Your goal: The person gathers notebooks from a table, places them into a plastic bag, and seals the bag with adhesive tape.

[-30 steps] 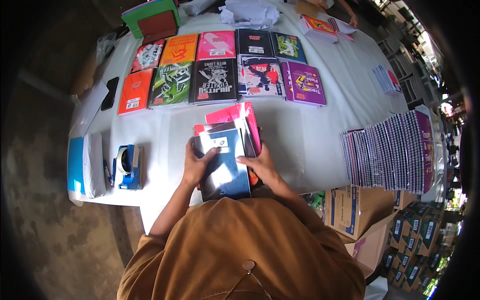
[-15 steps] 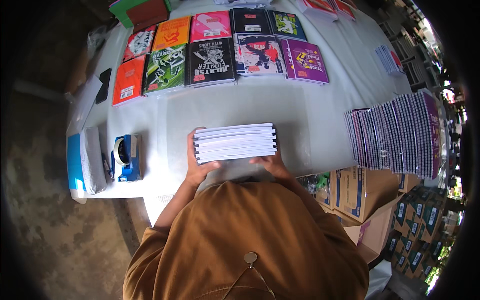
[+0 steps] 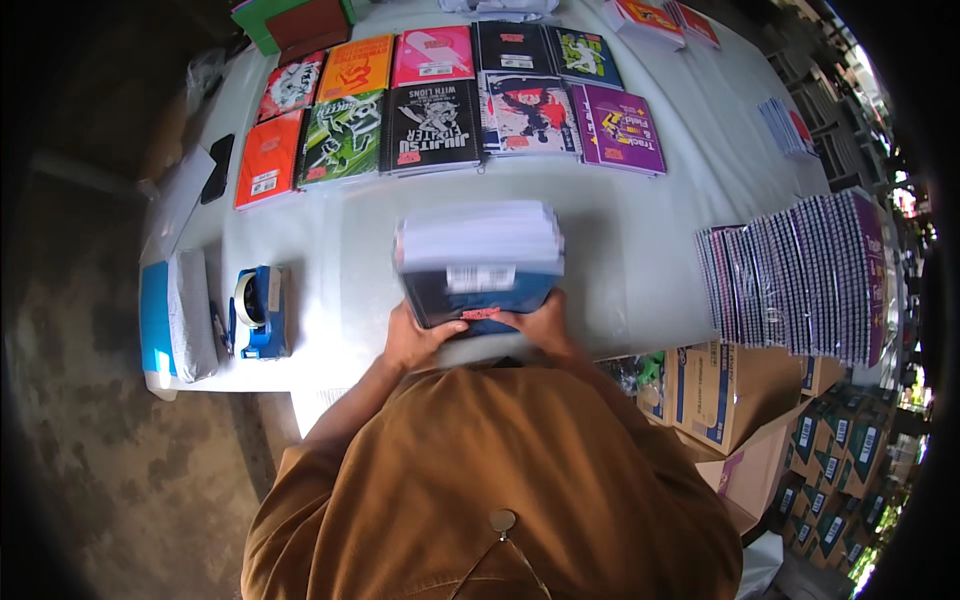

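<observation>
Both my hands grip a thick stack of notebooks (image 3: 490, 285) over the near middle of the table (image 3: 640, 220). The stack is tilted, so a dark blue cover with a white barcode label faces me and the white page edges show beyond it, slightly blurred. My left hand (image 3: 420, 335) is closed round the lower left corner, its thumb on the cover. Closed round the lower right corner is my right hand (image 3: 537, 322), its thumb also on the cover. Fingers behind the stack are hidden. Further off, several notebooks lie in two rows, among them a black one (image 3: 432, 125) and a purple one (image 3: 620, 130).
To the left are a blue tape dispenser (image 3: 262, 315), a white-wrapped pack (image 3: 192, 315) and a black phone (image 3: 217, 168). A long row of spiral notebooks (image 3: 800, 280) leans along the right edge. Cardboard boxes (image 3: 725, 390) stand below it; a green box (image 3: 270, 20) is at the far left.
The notebook stack has tipped so that its front cover now shows instead of only the page edges. My hands have shifted down to its lower corners.
</observation>
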The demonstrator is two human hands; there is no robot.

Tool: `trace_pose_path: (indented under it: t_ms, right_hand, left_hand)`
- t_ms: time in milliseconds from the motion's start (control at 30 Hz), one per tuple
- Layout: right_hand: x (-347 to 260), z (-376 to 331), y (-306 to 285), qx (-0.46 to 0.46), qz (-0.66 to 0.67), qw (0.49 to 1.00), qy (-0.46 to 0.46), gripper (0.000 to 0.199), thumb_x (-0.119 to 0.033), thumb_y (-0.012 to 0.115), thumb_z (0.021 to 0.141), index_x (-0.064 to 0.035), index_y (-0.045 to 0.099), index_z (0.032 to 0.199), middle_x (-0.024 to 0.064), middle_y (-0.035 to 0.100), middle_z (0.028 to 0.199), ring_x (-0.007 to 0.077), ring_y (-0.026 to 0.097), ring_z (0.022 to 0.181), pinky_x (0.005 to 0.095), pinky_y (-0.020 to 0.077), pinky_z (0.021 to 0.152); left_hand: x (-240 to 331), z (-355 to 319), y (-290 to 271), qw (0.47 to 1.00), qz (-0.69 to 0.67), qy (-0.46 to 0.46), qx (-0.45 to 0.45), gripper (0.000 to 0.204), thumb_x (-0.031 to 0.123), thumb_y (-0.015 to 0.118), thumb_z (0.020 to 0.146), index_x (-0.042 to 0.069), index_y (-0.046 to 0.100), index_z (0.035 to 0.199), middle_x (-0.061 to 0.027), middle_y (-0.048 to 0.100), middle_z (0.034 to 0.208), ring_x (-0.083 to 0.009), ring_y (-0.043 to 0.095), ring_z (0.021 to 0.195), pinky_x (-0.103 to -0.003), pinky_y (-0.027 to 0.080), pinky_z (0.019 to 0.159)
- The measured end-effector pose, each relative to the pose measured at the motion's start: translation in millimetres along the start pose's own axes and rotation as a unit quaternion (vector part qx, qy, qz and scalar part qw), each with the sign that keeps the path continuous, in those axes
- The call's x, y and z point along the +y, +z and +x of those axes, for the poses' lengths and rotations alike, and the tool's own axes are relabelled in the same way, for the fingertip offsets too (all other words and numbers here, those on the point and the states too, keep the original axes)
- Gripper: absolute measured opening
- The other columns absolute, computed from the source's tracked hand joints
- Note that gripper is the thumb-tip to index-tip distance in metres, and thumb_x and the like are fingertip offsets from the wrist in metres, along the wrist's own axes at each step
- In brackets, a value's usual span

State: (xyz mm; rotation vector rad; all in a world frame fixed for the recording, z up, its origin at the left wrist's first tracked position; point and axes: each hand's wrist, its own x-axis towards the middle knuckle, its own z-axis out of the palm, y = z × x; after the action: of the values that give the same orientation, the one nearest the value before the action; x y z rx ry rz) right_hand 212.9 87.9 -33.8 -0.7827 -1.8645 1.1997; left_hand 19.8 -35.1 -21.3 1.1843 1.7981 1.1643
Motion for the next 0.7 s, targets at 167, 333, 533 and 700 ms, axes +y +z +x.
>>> trace_pose_path:
  t_ms: [167, 333, 533, 700]
  right_hand:
    - [-19, 8, -5, -0.068, -0.058, 0.944, 0.318, 0.062, -0.055, 0.065, 0.074, 0.0025, 0.063, 0.098, 0.0208, 0.065, 0.086, 0.0313, 0.064, 0.084, 0.0381, 0.0490, 0.074]
    - [-7, 21, -12, -0.191, -0.147, 0.865, 0.441, 0.079, -0.070, 0.044, 0.079, 0.0043, 0.065, 0.092, 0.0266, 0.064, 0.088, 0.0366, 0.062, 0.088, 0.0399, 0.0476, 0.078]
    - [37, -22, -75, 0.105, -0.517, 0.830, 0.183, 0.035, -0.033, 0.046, 0.091, -0.0071, 0.063, 0.108, 0.0215, 0.060, 0.110, 0.0374, 0.055, 0.105, 0.0453, 0.0391, 0.094]
    - [50, -44, -53, 0.160, -0.608, 0.775, 0.068, 0.024, -0.025, 0.055, 0.086, -0.0102, 0.065, 0.102, 0.0182, 0.056, 0.121, 0.0337, 0.044, 0.122, 0.0523, 0.0277, 0.101]
  left_hand:
    - [23, 10, -3, 0.970, -0.038, -0.238, -0.035, 0.071, 0.059, 0.055, 0.081, -0.009, 0.060, 0.098, -0.0220, 0.066, 0.085, -0.0225, 0.064, 0.089, -0.032, 0.048, 0.077]
    - [23, 27, -8, 0.929, 0.166, -0.304, -0.128, 0.088, 0.073, 0.035, 0.081, -0.009, 0.066, 0.083, -0.0252, 0.065, 0.084, -0.0361, 0.063, 0.089, -0.039, 0.046, 0.083]
    - [26, 11, -51, 0.914, 0.313, -0.251, 0.057, 0.080, 0.063, 0.030, 0.089, -0.009, 0.053, 0.115, -0.0304, 0.053, 0.117, -0.0388, 0.049, 0.115, -0.044, 0.037, 0.096]
    - [-73, -12, -18, 0.845, 0.440, -0.163, 0.257, 0.049, 0.038, 0.037, 0.094, 0.015, 0.038, 0.138, -0.0193, 0.010, 0.150, -0.0412, 0.002, 0.138, -0.053, 0.003, 0.110]
